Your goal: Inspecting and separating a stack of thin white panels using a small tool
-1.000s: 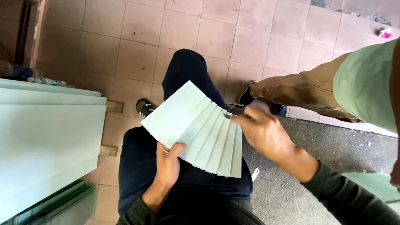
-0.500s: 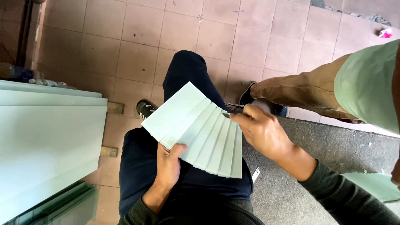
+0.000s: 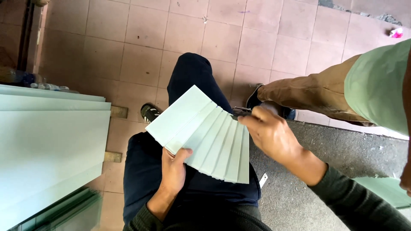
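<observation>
Already fanned out at the middle of the frame, a stack of pale green glass strips rests over the seated person's dark-trousered lap. The left hand grips the fan's lower edge, fingers curled under. The right hand pinches the upper right corner. The strips look smooth, flat and rectangular. Larger pale green sheets lie at left, above pink floor tiles.
</observation>
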